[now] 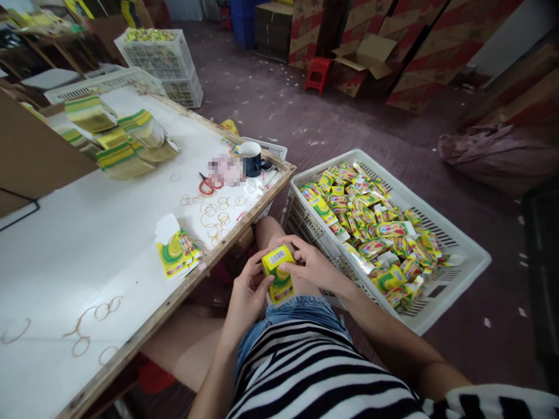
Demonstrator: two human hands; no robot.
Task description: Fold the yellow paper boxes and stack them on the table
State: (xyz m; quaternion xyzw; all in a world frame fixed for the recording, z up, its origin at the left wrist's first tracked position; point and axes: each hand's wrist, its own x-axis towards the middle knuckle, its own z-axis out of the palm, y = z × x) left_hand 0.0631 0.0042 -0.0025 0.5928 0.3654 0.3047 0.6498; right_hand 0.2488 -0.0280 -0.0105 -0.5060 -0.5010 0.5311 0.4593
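Above my lap, a small yellow and green carton [279,273] with a barcode on its upper end is held between both hands. My left hand [248,285] grips its left side, thumb on the front. On the other side, my right hand [305,262] pinches the upper right part with thumb and fingers. To the left, a few flat cartons [177,247] of the same print lie near the table's edge. A white plastic crate [467,256], heaped with folded cartons [371,221], stands at my right.
The white table [144,256] has a wooden rim. On it are bundled flat cartons [126,137], scattered rubber bands [213,215], red-handled scissors [210,183] and a dark mug [251,160]. Stacked crates [163,64], a red stool [318,75] and an open cardboard box [364,55] stand beyond.
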